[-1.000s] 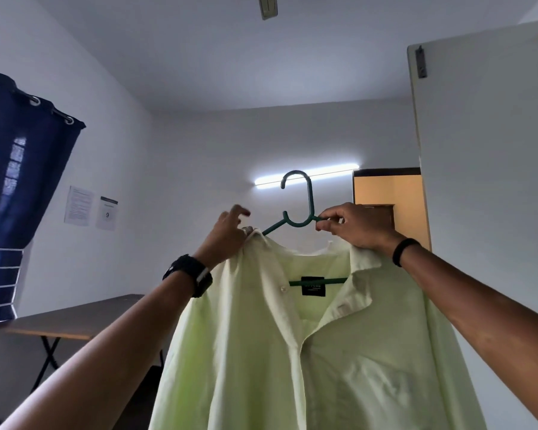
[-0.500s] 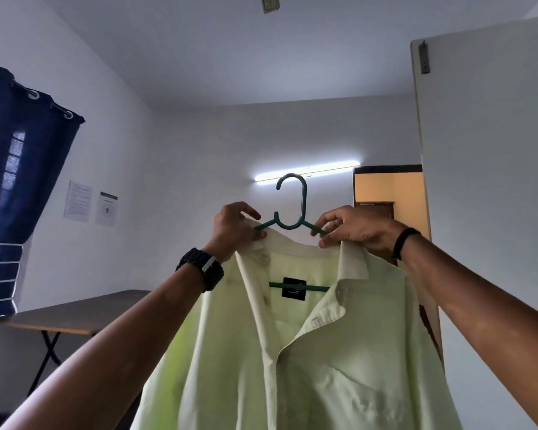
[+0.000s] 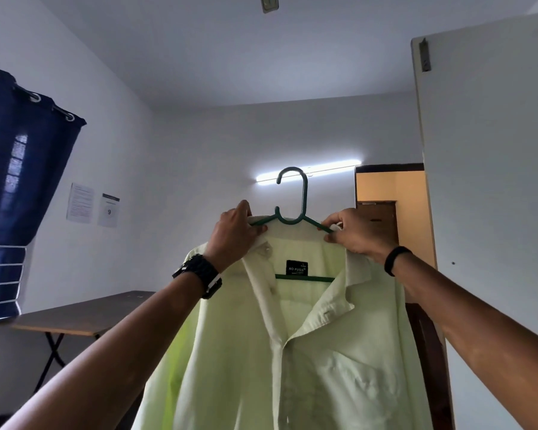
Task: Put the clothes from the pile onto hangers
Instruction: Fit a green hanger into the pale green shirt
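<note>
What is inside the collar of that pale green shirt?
Inside the shirt sits a green hanger: its hook, sloping arms and crossbar show, beside a black label. The arm ends are hidden under fabric and hands.

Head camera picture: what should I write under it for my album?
Two hands, left hand and right hand, hold a pale green shirt up on a green hanger.

The pale lime-green cloth shirt (image 3: 308,352) looks thin, matt and lightly creased. The dark green plastic hanger (image 3: 292,212) at frame centre is smooth with a faint sheen. At the left edge, the navy cloth curtain (image 3: 22,187) carries shiny metal eyelets. The brown wooden bench (image 3: 81,311) at lower left looks matt.
</note>
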